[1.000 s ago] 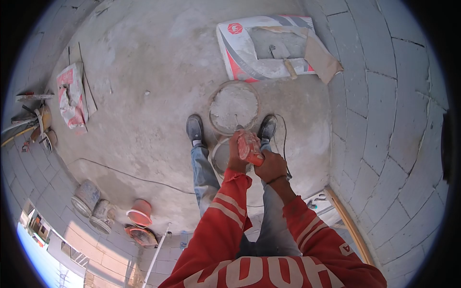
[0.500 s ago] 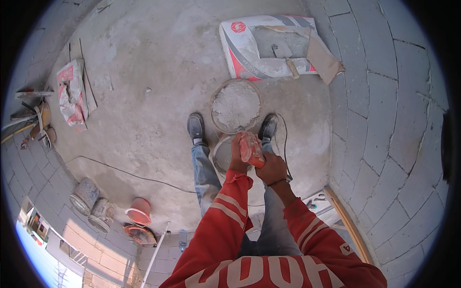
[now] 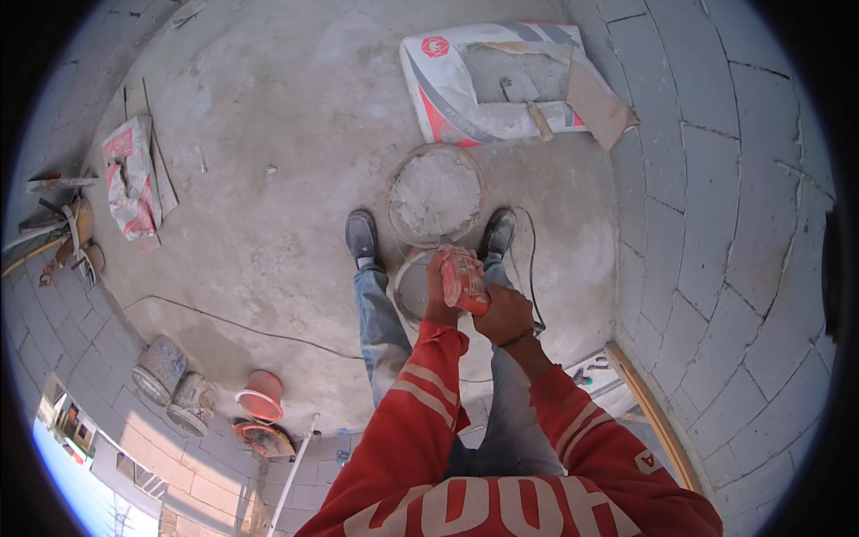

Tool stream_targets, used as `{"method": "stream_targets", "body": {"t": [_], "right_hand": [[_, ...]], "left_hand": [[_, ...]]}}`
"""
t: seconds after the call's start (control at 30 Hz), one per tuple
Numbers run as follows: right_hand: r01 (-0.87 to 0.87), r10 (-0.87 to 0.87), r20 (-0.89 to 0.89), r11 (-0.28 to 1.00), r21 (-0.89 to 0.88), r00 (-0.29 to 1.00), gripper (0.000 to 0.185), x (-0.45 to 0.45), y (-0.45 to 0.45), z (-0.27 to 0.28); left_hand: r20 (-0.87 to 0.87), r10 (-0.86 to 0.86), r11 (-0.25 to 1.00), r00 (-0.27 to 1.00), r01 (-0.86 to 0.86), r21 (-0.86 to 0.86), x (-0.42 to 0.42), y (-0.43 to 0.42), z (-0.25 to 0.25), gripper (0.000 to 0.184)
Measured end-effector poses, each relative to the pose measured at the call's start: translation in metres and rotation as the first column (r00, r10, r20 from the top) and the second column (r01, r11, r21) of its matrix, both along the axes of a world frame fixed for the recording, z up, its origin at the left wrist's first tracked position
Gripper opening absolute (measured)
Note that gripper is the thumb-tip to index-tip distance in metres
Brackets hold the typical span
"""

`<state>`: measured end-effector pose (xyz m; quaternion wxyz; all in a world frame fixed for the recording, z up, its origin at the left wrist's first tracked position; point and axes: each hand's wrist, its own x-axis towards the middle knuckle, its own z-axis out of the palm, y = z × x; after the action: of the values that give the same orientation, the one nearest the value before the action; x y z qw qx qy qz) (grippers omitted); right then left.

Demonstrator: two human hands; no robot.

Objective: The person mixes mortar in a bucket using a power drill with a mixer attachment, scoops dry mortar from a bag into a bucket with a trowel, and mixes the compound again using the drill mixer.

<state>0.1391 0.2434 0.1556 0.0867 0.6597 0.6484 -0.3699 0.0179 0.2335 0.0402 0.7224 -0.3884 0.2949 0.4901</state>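
Note:
Both my hands grip a red power drill [image 3: 463, 279] between my knees. My left hand [image 3: 437, 285] is closed around its front left side, and my right hand [image 3: 505, 317] is wrapped round its rear handle. The drill's front end points at the near rim of a round bucket [image 3: 391, 212] holding pale grey powder or mix [image 3: 436, 191]. Whatever bit it carries is mostly hidden. A second bucket [image 3: 400, 300] with grey contents stands closer to me, partly covered by my left hand and the drill.
An opened cement-type bag [image 3: 438, 94] lies ahead right, with a trowel [image 3: 539, 121] in its opening. A cable [image 3: 534, 259] loops past my right shoe; another cable [image 3: 242, 328] crosses the floor leftward. Several buckets [image 3: 261, 396] stand lower left. A block wall [image 3: 707, 224] rises on the right.
The view has shifted slightly, so the bag and bucket sit a little higher and further left. Both hands keep their grip on the drill, and the surface in the bucket looks slightly different.

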Motion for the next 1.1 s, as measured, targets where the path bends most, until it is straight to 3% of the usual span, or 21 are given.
{"method": "stream_targets", "body": {"t": [0.43, 0.63, 0.73, 0.93, 1.1], "right_hand": [[-0.03, 0.029, 0.019, 0.999, 0.016, 0.999, 0.025, -0.009, 0.008, -0.001], [-0.055, 0.056, 0.041, 0.998, -0.044, 0.998, 0.025, -0.013, 0.021, 0.004], [-0.066, 0.068, 0.043, 0.997, -0.044, 0.997, 0.025, -0.015, 0.023, 0.003], [-0.095, 0.096, 0.029, 0.995, -0.035, 0.995, 0.025, -0.019, 0.022, 0.001], [-0.097, 0.098, 0.028, 0.995, -0.035, 0.995, 0.028, -0.027, 0.02, 0.0]], "left_hand": [[-0.054, 0.004, 1.0, 0.999, -0.003, 0.028, -0.009, 0.003, -0.002, 0.037], [-0.077, -0.065, 0.991, 0.995, 0.074, 0.114, -0.017, 0.012, 0.004, 0.046], [-0.023, -0.005, 1.0, 1.0, 0.006, 0.014, -0.017, 0.016, 0.007, 0.047], [-0.027, -0.037, 0.997, 0.999, 0.039, 0.063, -0.027, 0.009, 0.004, 0.05], [0.079, -0.018, 0.998, 0.997, 0.014, 0.056, -0.035, 0.007, 0.003, 0.049]]}}
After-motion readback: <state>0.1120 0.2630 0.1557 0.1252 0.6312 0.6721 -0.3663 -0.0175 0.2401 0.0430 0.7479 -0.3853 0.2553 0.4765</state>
